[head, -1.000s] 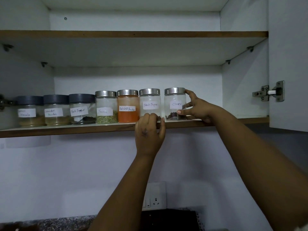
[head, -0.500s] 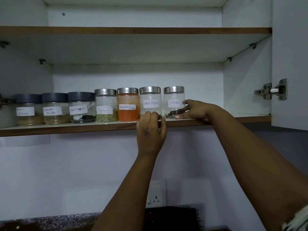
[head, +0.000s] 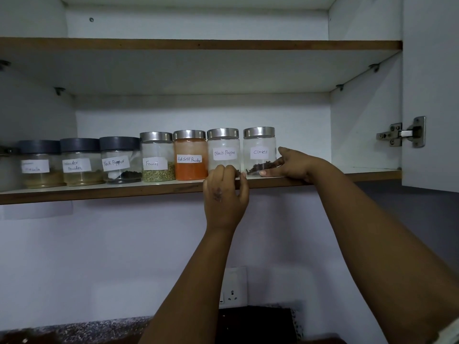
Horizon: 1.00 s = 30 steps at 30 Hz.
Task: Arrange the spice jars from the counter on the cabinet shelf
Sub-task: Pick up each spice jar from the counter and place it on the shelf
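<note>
Seven glass jars [head: 190,156] (cylindrical), wooden-edged shelf [head: 99,191]

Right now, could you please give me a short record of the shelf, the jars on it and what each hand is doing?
shelf: lower cabinet shelf, seven jars in one row
dark lids: three, at left
steel lids: four, at right
end jar: cloves jar, upright, rightmost
left hand: at shelf edge, fingers curled at base of black pepper jar
right hand: on shelf, fingers touching the cloves jar's base
</note>
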{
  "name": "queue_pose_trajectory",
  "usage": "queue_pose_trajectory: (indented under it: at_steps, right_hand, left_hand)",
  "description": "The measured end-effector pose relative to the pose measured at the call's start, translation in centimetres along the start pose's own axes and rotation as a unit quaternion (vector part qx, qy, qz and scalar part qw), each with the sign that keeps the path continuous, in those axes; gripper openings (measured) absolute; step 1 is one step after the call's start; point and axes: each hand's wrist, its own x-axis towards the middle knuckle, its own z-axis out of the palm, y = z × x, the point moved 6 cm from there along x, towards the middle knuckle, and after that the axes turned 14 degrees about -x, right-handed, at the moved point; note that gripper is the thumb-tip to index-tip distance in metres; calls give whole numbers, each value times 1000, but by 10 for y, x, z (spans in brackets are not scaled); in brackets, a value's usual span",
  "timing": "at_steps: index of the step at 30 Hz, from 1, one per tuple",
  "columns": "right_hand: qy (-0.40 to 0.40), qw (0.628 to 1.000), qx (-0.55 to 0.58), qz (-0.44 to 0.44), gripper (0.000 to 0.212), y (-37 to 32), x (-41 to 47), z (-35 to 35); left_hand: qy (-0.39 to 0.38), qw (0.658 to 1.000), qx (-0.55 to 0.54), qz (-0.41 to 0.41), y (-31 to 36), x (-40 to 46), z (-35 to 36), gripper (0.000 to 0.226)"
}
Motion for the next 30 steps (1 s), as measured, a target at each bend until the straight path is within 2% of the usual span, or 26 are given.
queue_pose_trajectory:
  at_steps: [7, 11, 16, 22, 30]
  right_hand:
    - [6, 1000, -13, 0, 101, -2, -2, -1]
    - [6, 1000, -10, 10, 104, -2, -3, 0]
    - [4, 1000, -6, 9, 120, -4, -3, 1]
    - [0, 1000, 4, 8, 118, -3, -2, 1]
    - [-12, 1000, 5, 23, 133, -2, -3, 2]
  left_hand:
    - [-10, 1000, 0, 1, 1, 1, -1, 13]
    - [-7, 1000, -1, 0, 1, 0, -2, 13]
    - [-6, 1000, 2, 5, 0, 0, -1, 14]
    - [-4, 1000, 4, 9, 0, 0, -1, 15]
    - [-18, 1000, 11, 14, 1, -1, -2, 15]
